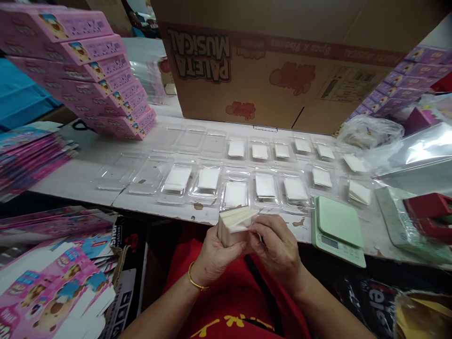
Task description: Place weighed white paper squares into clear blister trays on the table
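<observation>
My left hand [215, 256] is wrapped round a thick stack of small white cards [235, 223], held just in front of the table edge. At the stack's right side my right hand [277, 242] pinches the near cards between thumb and fingers, and some of them stand apart from the rest. Beyond my hands, clear plastic trays [148, 174] lie in two rows on the table. Several hold small piles of white cards, like the pile [236, 193] right past the stack; those at the left hold none.
A green scale [339, 226] stands at the right, with a red stapler-like thing [429, 214] beyond it. A large cardboard box [268, 70] blocks the back. Pink boxes [95, 70] are stacked at the left, above flat printed cartons [63, 287]. A plastic bag [370, 132] lies back right.
</observation>
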Demonstrator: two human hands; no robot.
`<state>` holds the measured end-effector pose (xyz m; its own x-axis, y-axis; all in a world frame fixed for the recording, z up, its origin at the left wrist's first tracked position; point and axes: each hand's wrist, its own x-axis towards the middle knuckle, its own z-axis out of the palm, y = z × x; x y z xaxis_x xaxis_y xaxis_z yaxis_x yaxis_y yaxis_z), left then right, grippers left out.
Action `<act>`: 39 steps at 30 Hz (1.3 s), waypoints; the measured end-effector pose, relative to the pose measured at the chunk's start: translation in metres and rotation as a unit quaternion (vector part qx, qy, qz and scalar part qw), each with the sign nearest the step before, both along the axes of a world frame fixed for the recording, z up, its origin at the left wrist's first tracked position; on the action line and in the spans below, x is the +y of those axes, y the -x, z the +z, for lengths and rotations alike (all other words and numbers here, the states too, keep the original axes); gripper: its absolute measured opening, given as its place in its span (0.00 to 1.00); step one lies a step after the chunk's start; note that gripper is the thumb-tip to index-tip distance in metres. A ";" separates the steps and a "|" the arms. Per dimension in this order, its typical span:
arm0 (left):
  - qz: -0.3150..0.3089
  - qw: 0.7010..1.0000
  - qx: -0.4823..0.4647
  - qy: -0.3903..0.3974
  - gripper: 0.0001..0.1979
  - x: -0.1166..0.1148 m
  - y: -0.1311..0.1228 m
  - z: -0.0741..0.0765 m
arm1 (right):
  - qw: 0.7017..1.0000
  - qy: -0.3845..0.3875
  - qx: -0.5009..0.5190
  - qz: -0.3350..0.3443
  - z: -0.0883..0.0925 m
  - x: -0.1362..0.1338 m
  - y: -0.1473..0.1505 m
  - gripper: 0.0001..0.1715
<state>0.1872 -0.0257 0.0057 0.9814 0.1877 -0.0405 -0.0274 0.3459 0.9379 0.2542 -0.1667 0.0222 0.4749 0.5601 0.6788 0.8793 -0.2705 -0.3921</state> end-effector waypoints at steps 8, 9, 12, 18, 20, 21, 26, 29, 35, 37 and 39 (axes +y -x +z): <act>-0.021 0.979 0.068 0.192 0.21 -0.009 -0.004 0.001 | 0.995 0.001 -0.101 0.014 -0.009 -0.007 0.002 0.13; -0.014 0.978 0.072 0.197 0.22 -0.009 -0.006 0.000 | 0.996 0.007 -0.084 0.022 -0.007 -0.007 0.003 0.12; -0.013 0.976 0.075 0.204 0.21 -0.007 -0.008 -0.004 | 0.998 0.015 0.004 0.060 -0.002 -0.005 0.004 0.09; 0.000 0.979 0.079 0.187 0.21 -0.002 -0.010 -0.013 | 0.980 -0.032 0.186 0.058 0.003 0.001 0.005 0.18; 0.003 0.980 0.079 0.184 0.21 0.000 -0.011 -0.013 | 0.976 -0.030 0.210 0.051 0.003 0.002 0.003 0.20; 0.001 0.979 0.079 0.186 0.21 0.001 -0.011 -0.013 | 0.974 -0.026 0.217 0.058 0.002 0.003 0.002 0.18; -0.050 0.968 0.089 0.230 0.22 0.010 -0.015 -0.019 | 0.955 -0.027 0.284 0.080 -0.001 0.012 -0.024 0.11; -0.059 0.960 0.106 0.251 0.20 0.021 -0.018 -0.028 | 0.923 -0.066 0.373 0.074 -0.003 0.030 -0.068 0.07; -0.002 0.959 0.129 0.252 0.19 0.051 -0.018 -0.031 | 0.900 -0.058 0.430 -0.032 -0.018 0.101 -0.203 0.13; 0.020 0.955 0.145 0.258 0.18 0.060 -0.015 -0.029 | 0.907 -0.030 0.415 -0.065 -0.026 0.127 -0.242 0.15; 0.042 0.951 0.156 0.265 0.19 0.066 -0.012 -0.029 | 0.913 -0.013 0.399 -0.087 -0.033 0.149 -0.270 0.14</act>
